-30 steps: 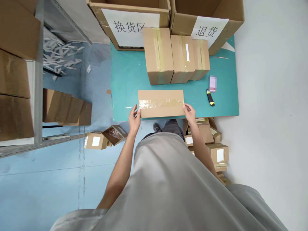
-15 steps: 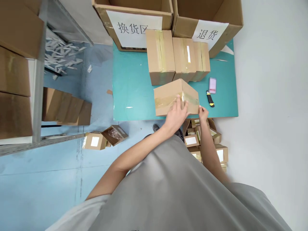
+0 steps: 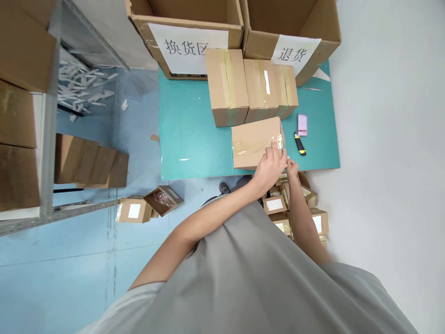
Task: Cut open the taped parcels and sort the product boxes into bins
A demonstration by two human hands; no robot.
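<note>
The box [image 3: 252, 144] lies near the green table's [image 3: 194, 153] front edge, the half-open left hand [image 3: 269, 167] resting on its tape, the right hand [image 3: 292, 167] pinched shut at its corner, grip unclear. Behind, big cartons [image 3: 189, 23] read "换货区", partly covered, and "退货".

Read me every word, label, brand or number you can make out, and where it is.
"换货区": white sheet on the left open carton, last character partly covered.
"退货": white sheet on the right open carton.
Unreadable: dark print low on the left carton; pixelated rectangle; floor boxes' labels.
Handled box: no legible text.
</note>
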